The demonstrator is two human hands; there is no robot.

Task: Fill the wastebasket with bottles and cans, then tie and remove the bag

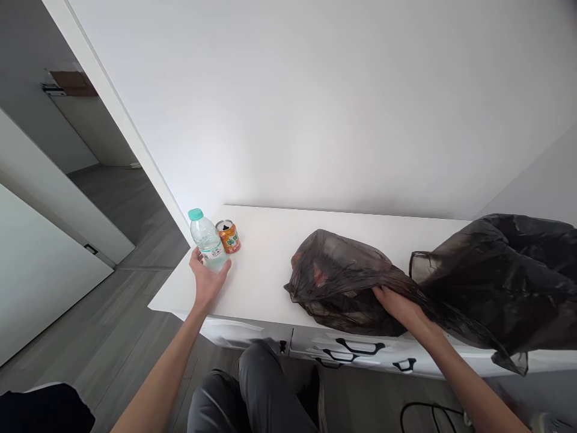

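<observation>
My left hand is wrapped round the lower part of a clear plastic bottle with a turquoise cap, which leans slightly left at the left end of the white cabinet top. Right beside the bottle stands an orange drink can with its top opened. A thin black garbage bag lies near the middle, with something reddish showing through it. My right hand grips the bag's gathered plastic; its fingertips are hidden in the folds.
More crumpled black plastic spreads over the right end of the cabinet. Drawers with black handles face my legs. A white wall rises behind, and a doorway opens at left. A black cable lies on the floor.
</observation>
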